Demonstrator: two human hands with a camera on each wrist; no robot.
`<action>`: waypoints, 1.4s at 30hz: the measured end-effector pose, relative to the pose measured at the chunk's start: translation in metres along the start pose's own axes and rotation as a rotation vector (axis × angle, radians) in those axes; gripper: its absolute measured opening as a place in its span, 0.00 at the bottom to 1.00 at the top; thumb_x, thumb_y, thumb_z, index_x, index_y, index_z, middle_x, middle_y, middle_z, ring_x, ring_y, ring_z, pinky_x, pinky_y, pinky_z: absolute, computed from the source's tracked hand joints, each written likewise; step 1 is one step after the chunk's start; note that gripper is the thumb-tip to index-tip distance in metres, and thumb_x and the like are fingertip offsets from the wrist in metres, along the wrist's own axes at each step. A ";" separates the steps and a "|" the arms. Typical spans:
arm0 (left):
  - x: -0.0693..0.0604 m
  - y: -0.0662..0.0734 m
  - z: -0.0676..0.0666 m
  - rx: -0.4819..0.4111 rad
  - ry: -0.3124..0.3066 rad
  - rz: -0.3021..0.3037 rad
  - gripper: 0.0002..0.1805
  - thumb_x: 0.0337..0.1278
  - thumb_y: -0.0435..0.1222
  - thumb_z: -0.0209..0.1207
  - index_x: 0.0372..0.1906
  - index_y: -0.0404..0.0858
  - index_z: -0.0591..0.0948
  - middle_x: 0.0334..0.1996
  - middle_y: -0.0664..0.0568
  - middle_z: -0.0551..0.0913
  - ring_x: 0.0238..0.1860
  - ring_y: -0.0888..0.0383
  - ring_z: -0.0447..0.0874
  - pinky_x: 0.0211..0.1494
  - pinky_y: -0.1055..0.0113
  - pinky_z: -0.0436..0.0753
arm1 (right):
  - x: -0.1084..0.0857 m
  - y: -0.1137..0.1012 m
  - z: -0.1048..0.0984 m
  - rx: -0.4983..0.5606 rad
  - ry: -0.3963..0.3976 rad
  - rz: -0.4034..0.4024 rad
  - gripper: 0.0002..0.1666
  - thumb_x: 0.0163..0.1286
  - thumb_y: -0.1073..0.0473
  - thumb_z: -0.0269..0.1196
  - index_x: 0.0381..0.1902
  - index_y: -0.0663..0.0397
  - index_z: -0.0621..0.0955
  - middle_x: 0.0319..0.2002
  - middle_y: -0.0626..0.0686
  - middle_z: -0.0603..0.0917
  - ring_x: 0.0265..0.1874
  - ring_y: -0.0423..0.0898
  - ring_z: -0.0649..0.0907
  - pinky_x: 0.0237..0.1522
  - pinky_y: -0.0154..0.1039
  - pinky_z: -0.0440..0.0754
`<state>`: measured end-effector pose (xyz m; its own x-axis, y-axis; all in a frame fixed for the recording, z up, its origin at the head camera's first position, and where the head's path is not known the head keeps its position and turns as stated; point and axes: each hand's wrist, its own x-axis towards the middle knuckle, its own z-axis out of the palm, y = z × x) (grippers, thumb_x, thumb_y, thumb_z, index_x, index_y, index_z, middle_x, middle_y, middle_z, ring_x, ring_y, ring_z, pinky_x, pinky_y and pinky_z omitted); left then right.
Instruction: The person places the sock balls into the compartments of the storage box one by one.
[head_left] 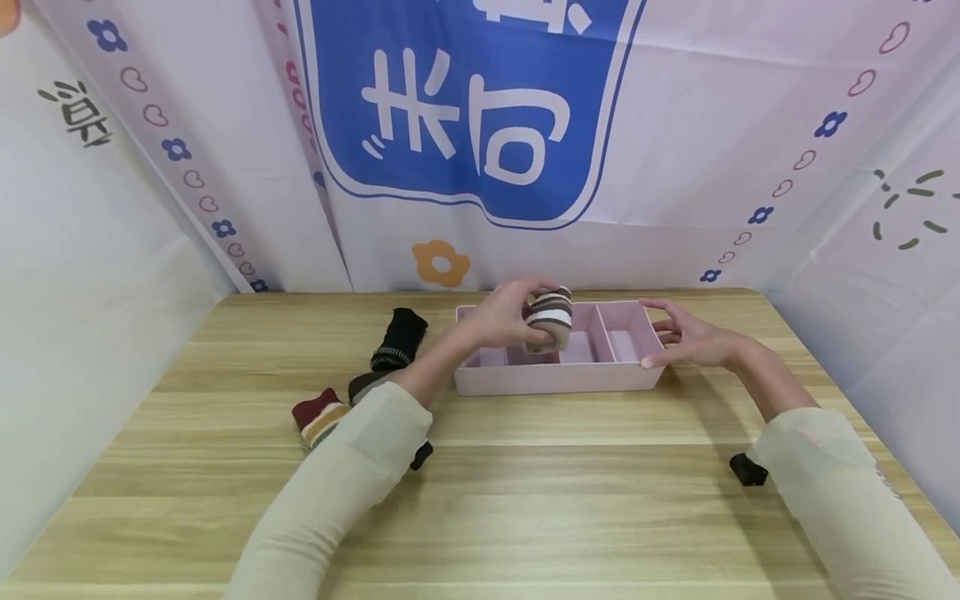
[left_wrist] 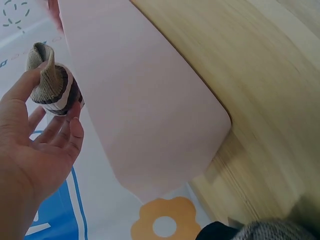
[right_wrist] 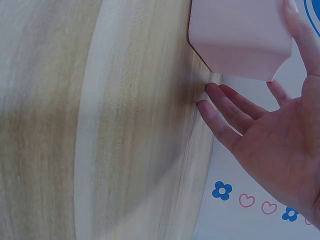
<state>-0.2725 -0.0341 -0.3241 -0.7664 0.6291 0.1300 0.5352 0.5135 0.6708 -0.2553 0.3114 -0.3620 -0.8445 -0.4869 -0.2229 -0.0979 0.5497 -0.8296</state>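
My left hand holds a rolled striped sock between thumb and fingers, above the middle of a pink divided box. The sock has a beige ribbed cuff and brown and white bands. At the box's right end my right hand spans the width, thumb at the front corner and index finger at the back one. In the right wrist view its other fingers stay apart from the box wall. My left hand and the sock hide part of the compartments.
Left of the box lie a black rolled sock, a dark grey one and a red, orange and white striped one, partly behind my left sleeve. A small black item sits by the right sleeve. A printed cloth hangs behind the table.
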 end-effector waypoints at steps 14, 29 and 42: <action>0.017 0.008 0.016 -0.020 -0.002 0.026 0.40 0.50 0.30 0.76 0.71 0.33 0.73 0.58 0.40 0.82 0.50 0.50 0.83 0.53 0.67 0.80 | 0.002 0.001 0.002 0.012 0.004 -0.007 0.64 0.63 0.58 0.73 0.83 0.53 0.43 0.74 0.80 0.56 0.72 0.77 0.63 0.69 0.69 0.65; 0.028 0.017 0.029 -0.063 0.008 0.021 0.40 0.51 0.30 0.76 0.70 0.33 0.73 0.59 0.40 0.81 0.53 0.49 0.83 0.54 0.69 0.79 | 0.000 0.003 0.001 0.011 0.011 -0.005 0.62 0.65 0.58 0.72 0.83 0.51 0.44 0.74 0.79 0.59 0.71 0.75 0.65 0.69 0.68 0.67; 0.036 0.016 0.037 -0.124 0.023 0.023 0.38 0.52 0.30 0.75 0.69 0.32 0.74 0.58 0.39 0.82 0.50 0.50 0.84 0.50 0.71 0.79 | 0.001 0.002 0.001 0.022 0.002 -0.016 0.63 0.65 0.60 0.71 0.83 0.53 0.42 0.74 0.80 0.59 0.71 0.76 0.65 0.69 0.68 0.67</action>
<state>-0.2781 0.0185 -0.3359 -0.7631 0.6255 0.1624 0.5059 0.4219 0.7524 -0.2557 0.3111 -0.3646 -0.8440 -0.4941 -0.2089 -0.0995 0.5269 -0.8441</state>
